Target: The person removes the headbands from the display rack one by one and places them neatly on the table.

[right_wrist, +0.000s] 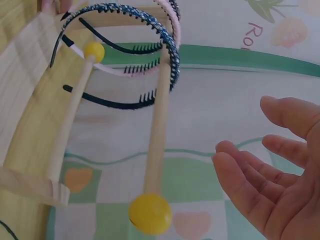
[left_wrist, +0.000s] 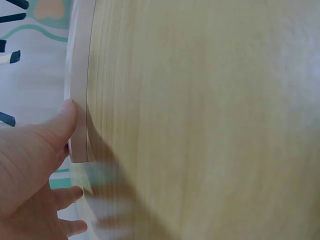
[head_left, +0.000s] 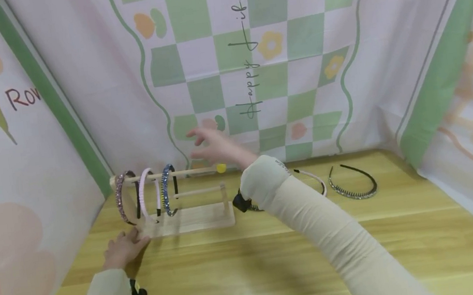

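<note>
A wooden headband stand (head_left: 197,223) is on the table at the left, with two horizontal rods; the upper rod (head_left: 197,171) ends in a yellow ball (head_left: 221,168). Three headbands hang on it: a pinkish beaded one (head_left: 121,199), a pale pink one (head_left: 144,192) and a blue sparkly one (head_left: 165,189). My left hand (head_left: 122,249) holds the left end of the base, its thumb against the edge in the left wrist view. Beside the upper rod, above its ball end, my right hand (head_left: 221,147) is raised with fingers apart and nothing in them.
On the table right of the stand lie a white headband (head_left: 316,177) and a dark one with sparkly stones (head_left: 358,196). Another dark headband is mostly hidden behind my right forearm. Printed curtains (head_left: 124,82) enclose the table at the back and sides.
</note>
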A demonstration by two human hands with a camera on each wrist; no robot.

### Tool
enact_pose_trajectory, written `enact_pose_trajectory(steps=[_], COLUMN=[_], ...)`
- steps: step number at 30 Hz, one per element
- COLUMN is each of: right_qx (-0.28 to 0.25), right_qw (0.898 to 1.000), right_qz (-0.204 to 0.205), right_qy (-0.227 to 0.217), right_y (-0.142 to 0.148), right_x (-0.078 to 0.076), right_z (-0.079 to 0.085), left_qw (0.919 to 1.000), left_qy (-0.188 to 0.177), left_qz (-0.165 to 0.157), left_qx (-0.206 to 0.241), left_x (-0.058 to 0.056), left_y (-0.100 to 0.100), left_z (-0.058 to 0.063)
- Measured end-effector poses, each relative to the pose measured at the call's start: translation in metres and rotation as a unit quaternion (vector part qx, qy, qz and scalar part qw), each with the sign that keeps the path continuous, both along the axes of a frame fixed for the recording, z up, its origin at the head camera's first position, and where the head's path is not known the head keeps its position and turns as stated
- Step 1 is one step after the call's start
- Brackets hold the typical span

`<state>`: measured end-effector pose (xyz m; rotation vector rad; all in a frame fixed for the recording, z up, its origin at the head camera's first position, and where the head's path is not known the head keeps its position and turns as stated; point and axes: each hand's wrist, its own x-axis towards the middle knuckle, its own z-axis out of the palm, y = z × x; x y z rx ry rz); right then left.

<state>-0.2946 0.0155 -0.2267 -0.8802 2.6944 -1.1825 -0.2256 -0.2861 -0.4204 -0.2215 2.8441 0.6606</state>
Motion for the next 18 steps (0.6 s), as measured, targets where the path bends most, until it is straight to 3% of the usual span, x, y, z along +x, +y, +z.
enact_pose_trajectory(steps=[4,9,15,18], right_qx=[0.004,-0.017,-0.008,-0.024], right_qw=[1.000,1.000,1.000,1.000], right_qz=[-0.007,-0.003,0.002,0.004], right_qy=[0.012,-0.015,0.004,-0.016], right_y=[-0.013,-0.026,-0.039,-0.045], right_x=[0.001,0.004,0.004,0.005], right_z=[-0.005,-0.013,-0.025,-0.030], left_qw=[1.0000,1.0000,1.0000,1.0000], left_qy=[0.001,0.005,0.005,0.005], left_qz=[0.000,-0.004,-0.006,-0.007], left_qx=[0.000,-0.005,-0.005,-0.004], left_x=[0.000,0.000,0.001,0.001], left_y=[0.000,0.000,0.000,0.000], left_z=[0.000,0.000,0.000,0.000])
